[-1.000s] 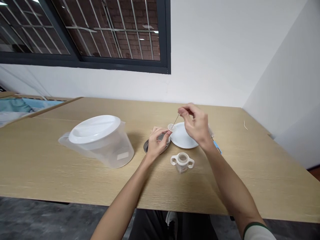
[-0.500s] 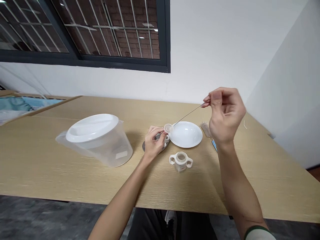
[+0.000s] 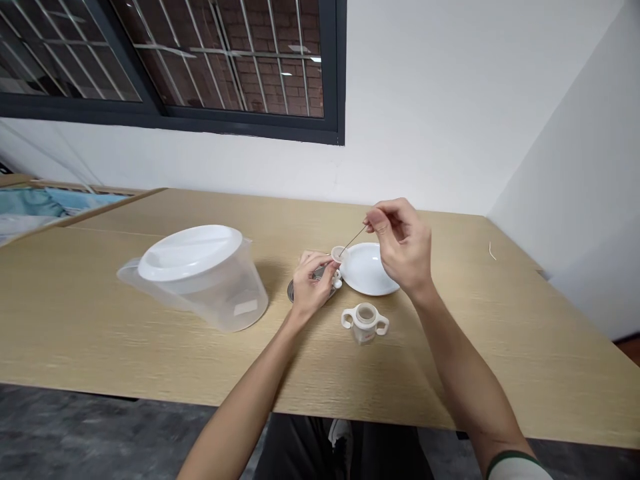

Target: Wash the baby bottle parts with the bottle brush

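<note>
Beside the pitcher (image 3: 220, 297), left hand (image 3: 312, 285) pinches a cap (image 3: 339, 255); right hand (image 3: 406, 250), gripping wire (image 3: 354, 240), overlaps the plate (image 3: 367, 275).

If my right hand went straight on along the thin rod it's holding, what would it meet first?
Probably the small cap in your left hand: the thin rod slants down toward it, its tip seemingly at the cap's opening, though depth is unclear.

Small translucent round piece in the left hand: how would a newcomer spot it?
Find the glossy white bowl on the light wooden table. Left of it, the left hand holds the small translucent round piece. Only it meets the right hand's thin rod.
</note>
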`<state>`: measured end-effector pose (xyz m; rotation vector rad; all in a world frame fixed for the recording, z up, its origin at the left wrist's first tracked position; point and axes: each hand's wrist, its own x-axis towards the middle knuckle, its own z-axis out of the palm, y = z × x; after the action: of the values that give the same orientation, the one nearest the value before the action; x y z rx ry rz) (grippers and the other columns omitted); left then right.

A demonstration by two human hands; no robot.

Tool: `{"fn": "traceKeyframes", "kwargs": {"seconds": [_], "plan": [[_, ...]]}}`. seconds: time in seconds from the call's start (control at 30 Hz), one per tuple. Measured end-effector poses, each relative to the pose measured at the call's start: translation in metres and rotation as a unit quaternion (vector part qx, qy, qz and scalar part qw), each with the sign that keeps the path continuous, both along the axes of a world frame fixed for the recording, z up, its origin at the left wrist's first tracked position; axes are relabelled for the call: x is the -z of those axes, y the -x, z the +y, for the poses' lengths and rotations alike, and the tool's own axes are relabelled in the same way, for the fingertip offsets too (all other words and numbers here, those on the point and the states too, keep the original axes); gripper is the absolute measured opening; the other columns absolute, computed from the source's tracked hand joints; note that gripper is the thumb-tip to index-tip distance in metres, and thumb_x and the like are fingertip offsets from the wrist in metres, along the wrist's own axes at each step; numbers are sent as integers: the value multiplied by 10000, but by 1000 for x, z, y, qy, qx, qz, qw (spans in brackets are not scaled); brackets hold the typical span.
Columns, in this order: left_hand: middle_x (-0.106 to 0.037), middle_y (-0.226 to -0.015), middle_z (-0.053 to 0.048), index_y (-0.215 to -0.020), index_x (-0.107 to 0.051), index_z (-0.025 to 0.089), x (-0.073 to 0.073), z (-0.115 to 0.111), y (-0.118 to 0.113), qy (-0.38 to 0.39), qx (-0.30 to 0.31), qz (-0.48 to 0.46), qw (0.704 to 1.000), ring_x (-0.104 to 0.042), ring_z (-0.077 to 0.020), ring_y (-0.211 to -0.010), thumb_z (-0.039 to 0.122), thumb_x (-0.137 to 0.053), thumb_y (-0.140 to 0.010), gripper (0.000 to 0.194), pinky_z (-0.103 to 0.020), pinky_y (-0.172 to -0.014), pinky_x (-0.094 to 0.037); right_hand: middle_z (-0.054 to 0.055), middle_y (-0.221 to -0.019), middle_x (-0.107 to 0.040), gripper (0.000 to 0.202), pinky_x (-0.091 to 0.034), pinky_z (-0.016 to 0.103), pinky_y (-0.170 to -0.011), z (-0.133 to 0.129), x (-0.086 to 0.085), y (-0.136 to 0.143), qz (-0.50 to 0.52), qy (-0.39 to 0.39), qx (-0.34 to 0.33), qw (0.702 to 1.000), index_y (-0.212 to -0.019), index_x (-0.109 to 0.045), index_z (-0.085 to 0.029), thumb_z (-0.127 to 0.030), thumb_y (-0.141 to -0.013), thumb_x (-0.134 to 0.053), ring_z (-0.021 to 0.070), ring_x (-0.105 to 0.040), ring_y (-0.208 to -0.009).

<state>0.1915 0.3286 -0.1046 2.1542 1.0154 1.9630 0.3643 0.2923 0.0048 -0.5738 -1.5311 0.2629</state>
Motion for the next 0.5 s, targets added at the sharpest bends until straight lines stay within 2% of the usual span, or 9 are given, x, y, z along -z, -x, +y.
{"fn": "traceKeyframes", "kwargs": {"seconds": [0.2, 0.5], "plan": [[-647, -784, -30, -844, -708, 174, 1, -1, -1, 16, -1, 5, 1000, -539, -143, -782, 253, -659, -887, 102, -291, -748, -431, 28, -841, -638, 204, -457, 250, -715, 13, 11, 8, -73, 63, -11, 995, -887, -603, -157, -339, -959, -547, 110, -581, -766], [-654, -795, -33, -856, -702, 178, 3, 0, -2, 24, 36, -21, 999, -558, -151, -798, 250, -664, -882, 85, -299, -760, -433, 33, -815, -624, 154, -416, 249, -732, 22, 20, 13, -164, 47, 21, 985, -820, -620, -154, -247, -933, -571, 128, -555, -789]]}}
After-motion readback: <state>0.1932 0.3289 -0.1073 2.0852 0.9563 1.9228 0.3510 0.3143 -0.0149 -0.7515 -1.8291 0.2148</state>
